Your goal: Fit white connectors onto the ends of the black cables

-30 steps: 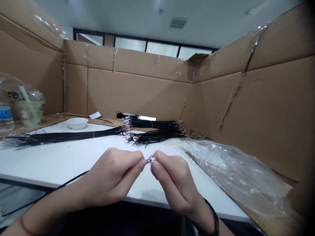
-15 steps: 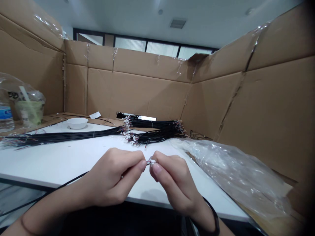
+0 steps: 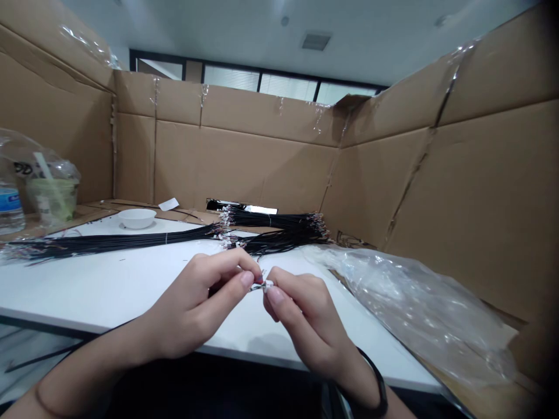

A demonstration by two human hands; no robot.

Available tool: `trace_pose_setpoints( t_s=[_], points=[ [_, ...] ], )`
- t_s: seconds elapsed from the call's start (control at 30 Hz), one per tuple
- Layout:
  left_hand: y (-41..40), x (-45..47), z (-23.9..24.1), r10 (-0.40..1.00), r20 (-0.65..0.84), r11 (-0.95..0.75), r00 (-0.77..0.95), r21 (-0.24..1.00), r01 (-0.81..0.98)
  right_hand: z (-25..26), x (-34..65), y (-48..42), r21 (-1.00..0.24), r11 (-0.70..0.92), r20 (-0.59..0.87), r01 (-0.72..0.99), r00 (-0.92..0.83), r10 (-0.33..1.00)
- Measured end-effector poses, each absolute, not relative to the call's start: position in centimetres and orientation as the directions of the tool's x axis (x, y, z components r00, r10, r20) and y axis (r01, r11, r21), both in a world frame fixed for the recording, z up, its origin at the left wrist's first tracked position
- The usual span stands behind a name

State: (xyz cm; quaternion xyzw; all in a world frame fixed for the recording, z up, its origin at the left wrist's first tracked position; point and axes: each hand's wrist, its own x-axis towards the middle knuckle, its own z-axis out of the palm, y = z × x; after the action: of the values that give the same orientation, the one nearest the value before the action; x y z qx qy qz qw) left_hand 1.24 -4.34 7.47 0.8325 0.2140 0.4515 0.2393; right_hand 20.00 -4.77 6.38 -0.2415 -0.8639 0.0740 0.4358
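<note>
My left hand (image 3: pixel 203 308) and my right hand (image 3: pixel 305 320) meet above the front of the white table (image 3: pixel 109 285). Both pinch a small white connector (image 3: pixel 264 285) between thumb and fingertips. A thin black cable (image 3: pixel 65 349) trails from my left hand down to the lower left, past the table's front edge. My right wrist wears a dark band (image 3: pixel 378 387). The fingers hide how the cable joins the connector.
Bundles of black cables with white connectors (image 3: pixel 271 233) lie at the back; a longer bundle (image 3: pixel 109 241) stretches left. A white bowl (image 3: pixel 137 218), a bagged cup (image 3: pixel 50 195) and a water bottle (image 3: pixel 9 206) stand at left. A crumpled clear plastic bag (image 3: pixel 419 314) lies at right. Cardboard walls (image 3: pixel 244 157) surround the table.
Both hands have shifted slightly left and up, with the connector still pinched between them. My left thumb has moved closer over the connector. The cable at lower left has sagged a little.
</note>
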Motion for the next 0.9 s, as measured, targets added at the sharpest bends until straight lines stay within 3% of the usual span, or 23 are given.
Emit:
trace_pose_setpoints(
  t_s=[0.3, 0.63, 0.77, 0.9],
  points=[
    [-4.04, 1.22, 7.28, 0.594, 0.673, -0.779, 0.441, 0.618, 0.106, 6.44, 19.96, -4.69, -0.328, 0.862, 0.716, 0.386, -0.494, 0.493],
    [-4.11, 1.40, 7.54, 0.653, 0.588, -0.694, 0.477, 0.718, 0.065, 6.28, 20.20, -4.47, -0.371, 0.859, 0.704, 0.353, -0.496, 0.508],
    [-3.89, 1.59, 7.53, 0.669, 0.560, -0.668, 0.489, 0.741, 0.065, 6.24, 20.28, -4.36, -0.449, 0.838, 0.685, 0.310, -0.482, 0.546],
    [-3.82, 1.62, 7.34, 0.677, 0.571, -0.670, 0.464, 0.740, 0.066, 6.45, 20.18, -4.32, -0.616, 0.760, 0.611, 0.208, -0.482, 0.628]
  ],
)
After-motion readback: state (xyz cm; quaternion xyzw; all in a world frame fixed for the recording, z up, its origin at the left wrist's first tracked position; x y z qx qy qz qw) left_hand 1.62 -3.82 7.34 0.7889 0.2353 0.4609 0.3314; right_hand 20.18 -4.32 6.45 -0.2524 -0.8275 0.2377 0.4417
